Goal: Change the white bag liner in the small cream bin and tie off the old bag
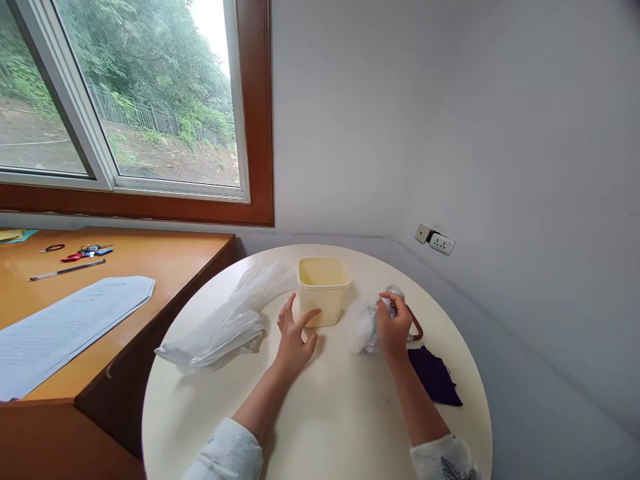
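A pale yellow square plastic container [323, 303] stands upright on the round table, its top uncovered. My left hand [295, 337] is at its front left side, thumb and fingers spread apart; whether the fingertips touch the wall I cannot tell. To the right, my right hand [393, 323] pinches at a crumpled clear plastic bag [370, 339] with whitish, fluffy-looking material about it. Behind that hand, a brown curved piece [417, 325] shows in part. A dark purple cloth scrap [435, 377] lies beside my right forearm.
A large, thin white plastic bag [225, 330] lies across the left of the round cream table [330, 420]. On the wooden desk [175, 250] at left are papers [75, 327], a pen [67, 269] and keys [90, 251]. Walls stand close behind and right, with a socket [443, 243].
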Demonstrator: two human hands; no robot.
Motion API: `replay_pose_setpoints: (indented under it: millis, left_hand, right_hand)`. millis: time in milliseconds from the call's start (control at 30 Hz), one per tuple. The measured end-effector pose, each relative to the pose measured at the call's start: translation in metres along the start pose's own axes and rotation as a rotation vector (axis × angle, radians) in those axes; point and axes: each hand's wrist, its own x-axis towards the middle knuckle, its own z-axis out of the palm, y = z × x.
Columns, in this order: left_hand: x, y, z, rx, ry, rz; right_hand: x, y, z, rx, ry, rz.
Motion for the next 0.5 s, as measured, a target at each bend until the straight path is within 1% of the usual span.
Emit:
replay_pose_setpoints:
  millis: [100, 200, 300, 367, 433, 500]
  left_hand:
    - [0.0, 0.001, 0.0, -0.003, 0.042, 0.013]
    - [0.0, 0.004, -0.001, -0.026, 0.097, 0.023]
    - [0.001, 0.008, -0.003, -0.075, 0.171, 0.026]
    - [0.001, 0.013, -0.006, -0.119, 0.213, 0.041]
    - [0.0, 0.019, -0.009, -0.196, 0.212, 0.069]
    - [-0.001, 0.026, -0.011, -0.3, 0.158, 0.092]
  right_hand:
    - [-0.018, 0.004, 0.004, -0.024, -0.055, -0.056]
    - [-0.029, 0.006, 0.006, -0.072, -0.106, -0.114]
    - [-0.033, 0.004, 0.007, -0.064, -0.157, -0.117]
    - [-0.035, 0.0, 0.006, -0.03, -0.214, -0.102]
    - [-0.037, -0.005, 0.005, 0.003, -0.301, -0.089]
    - [-0.04, -0.011, 0.005, 0.055, -0.404, -0.071]
